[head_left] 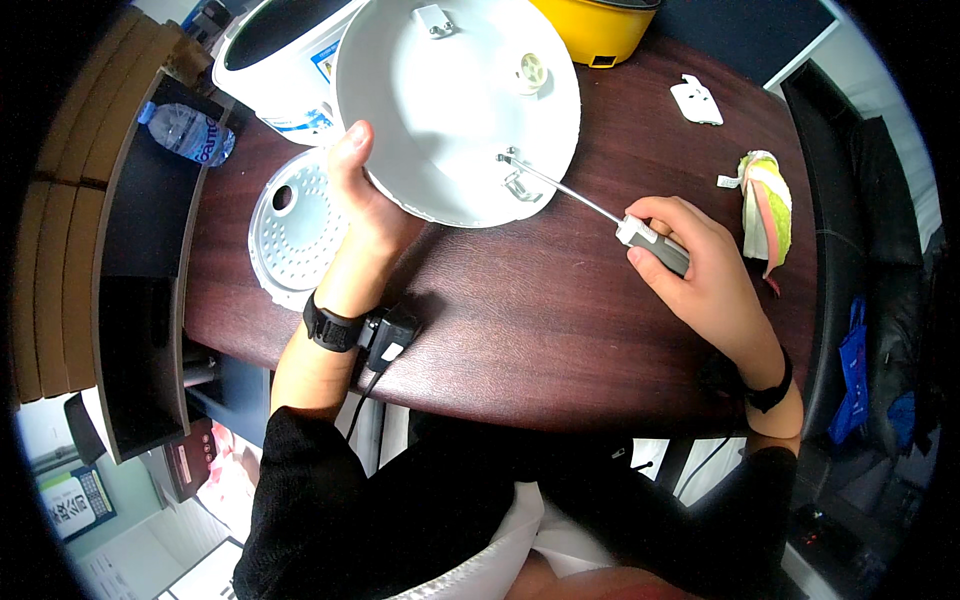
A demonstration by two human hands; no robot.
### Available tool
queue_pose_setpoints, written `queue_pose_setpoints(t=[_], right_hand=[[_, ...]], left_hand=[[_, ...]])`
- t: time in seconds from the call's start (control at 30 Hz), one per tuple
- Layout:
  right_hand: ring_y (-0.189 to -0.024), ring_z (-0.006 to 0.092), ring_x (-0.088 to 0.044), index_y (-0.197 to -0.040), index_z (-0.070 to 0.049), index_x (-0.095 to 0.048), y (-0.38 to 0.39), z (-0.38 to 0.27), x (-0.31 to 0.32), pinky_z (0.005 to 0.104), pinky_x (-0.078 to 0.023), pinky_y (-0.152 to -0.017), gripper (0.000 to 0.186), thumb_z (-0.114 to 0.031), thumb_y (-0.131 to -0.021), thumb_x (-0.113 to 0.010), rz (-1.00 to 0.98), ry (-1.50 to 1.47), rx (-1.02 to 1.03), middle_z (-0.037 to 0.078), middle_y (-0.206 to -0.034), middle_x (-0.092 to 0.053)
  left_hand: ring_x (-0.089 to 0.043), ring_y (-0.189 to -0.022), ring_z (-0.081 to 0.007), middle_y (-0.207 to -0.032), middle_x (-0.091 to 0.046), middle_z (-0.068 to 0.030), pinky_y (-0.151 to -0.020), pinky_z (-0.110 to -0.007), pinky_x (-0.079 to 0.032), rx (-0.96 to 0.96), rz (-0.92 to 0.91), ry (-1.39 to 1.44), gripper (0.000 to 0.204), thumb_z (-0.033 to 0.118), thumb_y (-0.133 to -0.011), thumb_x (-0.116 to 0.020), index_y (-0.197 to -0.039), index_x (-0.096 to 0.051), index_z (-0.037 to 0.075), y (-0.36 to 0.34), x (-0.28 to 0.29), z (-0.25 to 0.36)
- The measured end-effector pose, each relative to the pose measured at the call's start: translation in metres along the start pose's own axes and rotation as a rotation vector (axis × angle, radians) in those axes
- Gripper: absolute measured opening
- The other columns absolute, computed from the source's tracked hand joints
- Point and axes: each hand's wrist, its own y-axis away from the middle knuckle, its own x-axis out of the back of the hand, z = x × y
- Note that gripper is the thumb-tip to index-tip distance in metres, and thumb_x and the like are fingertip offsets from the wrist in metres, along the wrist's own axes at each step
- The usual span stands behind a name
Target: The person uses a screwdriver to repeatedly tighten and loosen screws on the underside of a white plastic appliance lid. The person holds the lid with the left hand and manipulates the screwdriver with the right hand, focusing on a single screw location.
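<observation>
- The top edge cut off the round white bowl (450, 110).
- Most fingers of the left grip (375, 200) hid behind it.
- The right grip (705, 265) hid part of the screwdriver (580, 195).
- The screwdriver's tip looked too tiny to tell what it touched.
- The yellow pot (598, 32) got cut off too.
- The left arm (335, 285) hid some of the holey plate (293, 245).

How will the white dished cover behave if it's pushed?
Probably stiff: the white dished cover looks undistorted though the left hand grips only its edge. Likely slippery, as its inside looks smooth; the metal bracket might catch, since it protrudes.
</observation>
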Motion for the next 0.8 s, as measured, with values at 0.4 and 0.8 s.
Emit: queue_pose_setpoints(t=[0.4,0.8], right_hand=[[-0.081,0.0275,-0.058,-0.100,-0.003,-0.053,-0.001,-0.001,-0.001,0.0339,-0.046,-0.072,0.024,-0.006,-0.077,-0.062,0.008,0.068,0.024,0.013,-0.089,-0.055],[-0.075,0.0364,-0.060,-0.092,-0.002,-0.047,0.002,0.007,-0.023,0.0387,-0.047,-0.062,0.021,-0.011,-0.080,-0.062,0.030,0.061,0.082,0.017,-0.079,-0.060]], left_hand=[[-0.045,-0.108,-0.0284,-0.119,-0.046,-0.0150,-0.089,-0.044,-0.039,0.040,-0.010,0.014,0.077,0.058,-0.073,-0.047,-0.128,-0.037,0.005,0.006,-0.009,0.005],[-0.048,-0.105,-0.0281,-0.116,-0.048,-0.0154,-0.086,-0.042,-0.040,-0.001,0.012,0.026,0.076,0.056,-0.072,-0.047,-0.125,-0.040,0.002,0.007,-0.009,0.006]])
